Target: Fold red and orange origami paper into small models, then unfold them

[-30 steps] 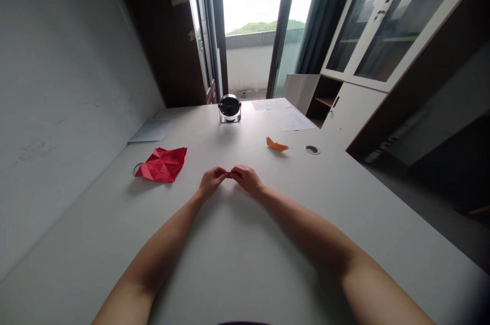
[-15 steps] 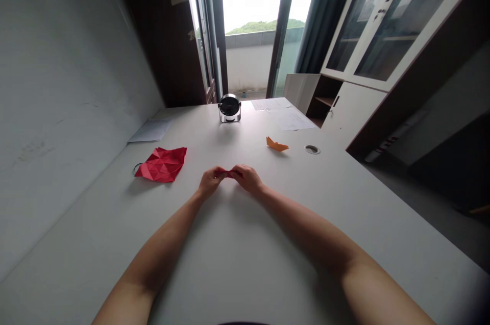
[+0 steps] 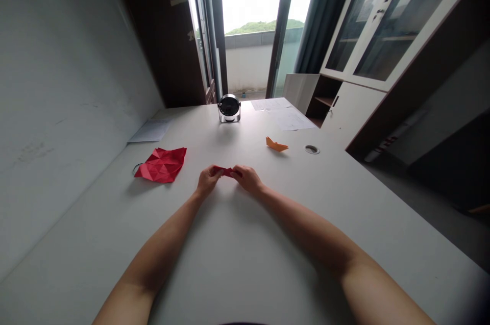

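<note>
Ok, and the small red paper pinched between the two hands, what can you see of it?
The small red paper is a narrow folded piece, bright red and matte like origami paper, and mostly hidden by fingers. It lies roughly level, low over the white table; whether it touches the top I cannot tell. The left hand pinches its left end and the right hand its right end. Only a short creased stretch shows between them, so its full shape cannot be made out.

- I see a white table.
- Left: creased red sheet, white paper.
- Far end: small fan, loose papers.
- Right: orange paper boat, cable grommet.
</note>
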{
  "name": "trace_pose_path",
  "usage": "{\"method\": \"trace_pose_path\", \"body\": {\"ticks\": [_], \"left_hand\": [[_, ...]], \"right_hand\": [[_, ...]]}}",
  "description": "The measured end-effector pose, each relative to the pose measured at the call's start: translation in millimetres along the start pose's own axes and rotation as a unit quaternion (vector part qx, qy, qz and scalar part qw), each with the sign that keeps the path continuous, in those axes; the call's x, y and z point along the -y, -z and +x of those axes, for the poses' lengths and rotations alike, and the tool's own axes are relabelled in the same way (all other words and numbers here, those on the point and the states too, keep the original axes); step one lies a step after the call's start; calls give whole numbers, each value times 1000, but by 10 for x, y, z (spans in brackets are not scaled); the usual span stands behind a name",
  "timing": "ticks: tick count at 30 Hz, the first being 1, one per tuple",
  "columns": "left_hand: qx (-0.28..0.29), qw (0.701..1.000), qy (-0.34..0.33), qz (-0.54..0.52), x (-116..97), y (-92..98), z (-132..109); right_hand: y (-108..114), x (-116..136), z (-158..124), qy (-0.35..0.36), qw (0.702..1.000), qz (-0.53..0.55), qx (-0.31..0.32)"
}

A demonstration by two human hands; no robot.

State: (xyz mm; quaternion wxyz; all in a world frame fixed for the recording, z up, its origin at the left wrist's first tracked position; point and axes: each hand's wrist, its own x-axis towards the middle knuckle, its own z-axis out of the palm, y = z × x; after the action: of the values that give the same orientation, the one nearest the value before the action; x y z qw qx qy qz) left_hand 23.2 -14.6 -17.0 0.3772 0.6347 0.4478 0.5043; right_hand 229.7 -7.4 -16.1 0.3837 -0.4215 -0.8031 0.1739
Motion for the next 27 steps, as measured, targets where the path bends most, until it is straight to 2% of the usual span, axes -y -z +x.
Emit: {"method": "trace_pose_path", "body": {"ticks": [7,14,27], "left_hand": [[-36,999,-5,22,-19,25,15],[-31,1000,-3,1,-50,34,13],[-63,998,14,10,9,27,22]], "right_hand": [[0,1,5,-1,1000,-7,-1],[9,9,1,-7,1000,-6,0],[26,32,0,-9,1000,-7,3]]}}
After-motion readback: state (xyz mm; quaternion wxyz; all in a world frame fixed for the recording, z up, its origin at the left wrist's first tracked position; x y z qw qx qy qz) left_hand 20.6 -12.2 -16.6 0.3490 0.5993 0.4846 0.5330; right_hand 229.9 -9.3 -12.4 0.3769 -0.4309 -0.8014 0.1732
